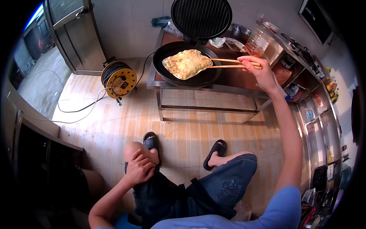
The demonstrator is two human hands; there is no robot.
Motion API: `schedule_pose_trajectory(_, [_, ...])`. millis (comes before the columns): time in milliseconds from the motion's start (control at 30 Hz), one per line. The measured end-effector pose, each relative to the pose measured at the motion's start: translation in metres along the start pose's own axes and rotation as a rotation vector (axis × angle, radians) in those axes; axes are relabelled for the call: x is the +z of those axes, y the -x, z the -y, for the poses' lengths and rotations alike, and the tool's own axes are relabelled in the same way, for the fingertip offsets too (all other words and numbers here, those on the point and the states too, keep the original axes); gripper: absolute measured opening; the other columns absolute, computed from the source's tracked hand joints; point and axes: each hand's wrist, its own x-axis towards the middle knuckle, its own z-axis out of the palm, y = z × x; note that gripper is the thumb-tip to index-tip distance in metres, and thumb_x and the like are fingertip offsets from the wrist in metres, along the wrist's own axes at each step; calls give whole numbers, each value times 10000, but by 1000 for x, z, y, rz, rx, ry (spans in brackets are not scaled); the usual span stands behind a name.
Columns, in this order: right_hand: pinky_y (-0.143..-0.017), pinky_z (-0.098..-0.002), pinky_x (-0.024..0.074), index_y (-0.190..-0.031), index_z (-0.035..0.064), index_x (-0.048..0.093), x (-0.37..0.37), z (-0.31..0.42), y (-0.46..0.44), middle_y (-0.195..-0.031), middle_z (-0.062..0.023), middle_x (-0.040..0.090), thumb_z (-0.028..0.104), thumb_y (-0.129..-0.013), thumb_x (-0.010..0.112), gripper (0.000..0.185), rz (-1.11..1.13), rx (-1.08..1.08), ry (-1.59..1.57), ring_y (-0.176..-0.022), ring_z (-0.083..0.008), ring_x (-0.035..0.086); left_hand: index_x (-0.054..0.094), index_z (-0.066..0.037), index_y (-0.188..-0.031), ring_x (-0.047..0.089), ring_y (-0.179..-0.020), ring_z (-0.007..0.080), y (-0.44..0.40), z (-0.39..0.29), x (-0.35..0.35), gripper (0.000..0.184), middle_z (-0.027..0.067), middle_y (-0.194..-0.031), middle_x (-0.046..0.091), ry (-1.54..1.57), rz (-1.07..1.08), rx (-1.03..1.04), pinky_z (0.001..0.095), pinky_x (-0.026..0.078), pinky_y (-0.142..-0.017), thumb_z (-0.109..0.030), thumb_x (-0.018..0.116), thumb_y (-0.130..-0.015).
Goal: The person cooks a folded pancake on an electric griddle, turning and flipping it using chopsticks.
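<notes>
My right hand [256,70] is closed round a pair of wooden chopsticks [230,66]. Their tips reach the right edge of a browned, puffy square flatbread [187,64]; I cannot tell whether they pinch it or only touch it. The flatbread is in or just above the round black pan [209,79] of an electric griddle, whose ridged lid [201,17] stands raised at the back. My left hand [140,168] lies over my left knee with its fingers stretched out, holding nothing.
The griddle stands on a low metal-framed table [244,78]. Behind my right hand are a clear plastic jar [260,40], a plate [235,44] and a metal bowl [241,32]. Shelves [316,110] run along the right. A yellow cable reel [121,82] stands on the floor.
</notes>
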Motion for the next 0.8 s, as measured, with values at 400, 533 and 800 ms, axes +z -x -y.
schedule_pose_trajectory(400, [-666, -308, 501, -901, 16, 625, 117, -5, 41, -925, -87, 572, 63, -773, 607, 138, -18, -524, 402, -766, -232, 605, 628, -115, -743, 553, -882, 168, -5, -6, 5, 124, 33, -787, 611, 5, -11, 2, 406, 288, -988, -222, 606, -683])
schedule_pose_trajectory(533, [-644, -307, 511, -879, 4, 614, 150, -25, 35, -947, -99, 555, 88, -777, 616, 131, -12, -623, 464, -737, -239, 606, 625, -113, -738, 552, -872, 167, -4, -11, 10, 118, 32, -778, 607, 14, -25, -6, 397, 294, -985, -218, 606, -687])
schedule_pose_trajectory(800, [-656, -247, 488, -877, -7, 640, 132, -28, -11, -830, -81, 650, 150, -850, 578, 171, -485, -225, -64, -743, -136, 617, 609, -96, -719, 554, -868, 170, -3, -11, 6, 107, 33, -775, 605, 14, -67, 0, 376, 315, -968, -200, 596, -693])
